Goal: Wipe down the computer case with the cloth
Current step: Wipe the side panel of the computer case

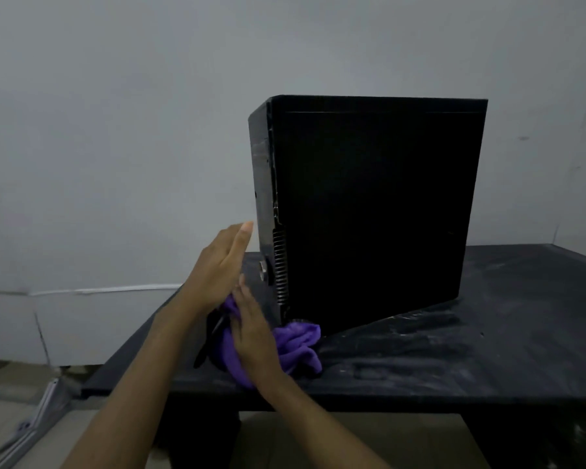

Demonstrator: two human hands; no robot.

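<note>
A pale grey wall (149,130) fills the background. In front of it stands a black surface (471,350), its top streaked with pale dust and scuff marks. A black computer tower case (369,214) stands upright on the surface near the far edge, toward the left end, with its wide side panel facing the camera and its narrow front panel turned left; a vent grille and a round silver button show on that narrow face. A purple microfibre cloth (298,346) lies bunched on the surface, touching the case's near left bottom corner. The left hand (217,269) is held up just beside the case's narrow face, fingers straight and together, holding nothing. The right hand (251,333) lies flat over the cloth, fingers extended and pressing it down by the case's base.
</note>
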